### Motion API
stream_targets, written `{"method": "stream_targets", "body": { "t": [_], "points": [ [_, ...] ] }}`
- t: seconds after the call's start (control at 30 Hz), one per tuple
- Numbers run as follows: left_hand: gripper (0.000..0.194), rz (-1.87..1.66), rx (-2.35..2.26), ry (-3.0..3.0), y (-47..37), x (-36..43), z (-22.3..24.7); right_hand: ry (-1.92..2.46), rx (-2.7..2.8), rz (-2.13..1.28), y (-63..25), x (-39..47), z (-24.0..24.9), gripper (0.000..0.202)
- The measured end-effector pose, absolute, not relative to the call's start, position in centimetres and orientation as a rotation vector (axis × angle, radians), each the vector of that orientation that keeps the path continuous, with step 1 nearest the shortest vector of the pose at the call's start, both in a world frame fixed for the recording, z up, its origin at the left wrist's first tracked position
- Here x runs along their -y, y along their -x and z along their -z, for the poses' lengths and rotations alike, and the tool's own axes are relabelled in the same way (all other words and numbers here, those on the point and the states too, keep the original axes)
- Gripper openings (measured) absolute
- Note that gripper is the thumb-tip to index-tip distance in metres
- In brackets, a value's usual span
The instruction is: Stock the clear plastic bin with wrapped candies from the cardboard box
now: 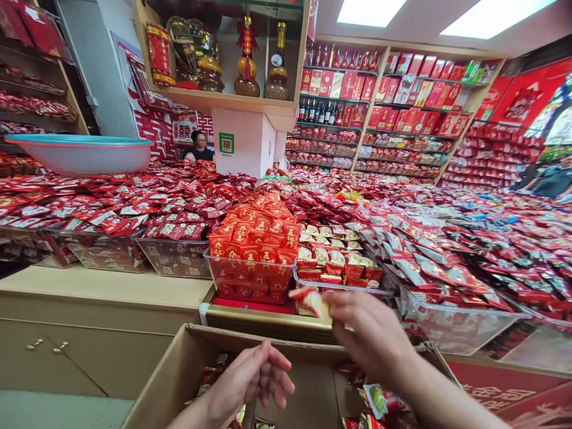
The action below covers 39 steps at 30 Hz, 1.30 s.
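Observation:
My right hand (369,330) pinches a small red-and-cream wrapped candy (310,301), smeared by motion, at the front of a clear bin of durian candies (333,265). These red and gold packets stand in rows in the bin. My left hand (252,381) hangs over an open cardboard box (308,381), palm turned inward, fingers loosely curled and apart, holding nothing. Inside the box, several wrapped candies (378,402) lie along its sides, and bare cardboard shows in the middle. My forearms hide parts of the box.
Left of the durian bin stands a clear bin of red packets (252,256). More bins heaped with red packets (429,262) spread to the right. A blue and white plastic basket (80,156) rests on heaped packets at the left. One person (199,148) is behind the counter, another (552,179) at the far right.

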<state>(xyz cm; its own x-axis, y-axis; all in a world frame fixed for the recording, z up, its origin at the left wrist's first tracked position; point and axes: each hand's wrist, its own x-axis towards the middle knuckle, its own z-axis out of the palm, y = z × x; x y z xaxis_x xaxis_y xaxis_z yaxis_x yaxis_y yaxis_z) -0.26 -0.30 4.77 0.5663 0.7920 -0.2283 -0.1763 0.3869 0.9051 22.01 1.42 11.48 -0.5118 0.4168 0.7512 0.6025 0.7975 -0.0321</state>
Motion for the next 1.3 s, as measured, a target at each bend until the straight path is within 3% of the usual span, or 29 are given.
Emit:
{"method": "stream_targets", "body": {
  "t": [0.1, 0.4, 0.57, 0.77, 1.13, 1.3],
  "points": [
    [0.043, -0.669, -0.778, -1.004, 0.2, 0.0, -3.4, 0.938, 2.095, 0.444, -22.7, -5.4, -14.4, 0.007],
    [0.042, -0.651, -0.841, -1.055, 0.3, -0.4, -1.3, 1.433, 2.416, 0.444, -20.6, -12.2, -16.2, 0.019],
    [0.039, -0.633, -0.838, -1.085, 0.2, -0.4, -1.2, 1.386, 2.578, 0.23, -20.8, -12.9, -16.8, 0.019],
    [0.037, -0.603, -0.833, -1.111, 0.3, -0.5, -0.8, 1.387, 2.582, -0.067, -21.4, -12.9, -17.6, 0.033],
    [0.043, -0.515, -0.991, -1.283, 0.3, -0.6, -0.1, 1.381, 2.585, 0.027, -20.4, -14.5, -17.8, 0.033],
    [0.03, -0.437, -1.092, -1.431, 0.4, -0.6, -0.1, 1.403, 2.571, 0.055, -20.5, -14.5, -18.0, 0.031]
  ]
}}
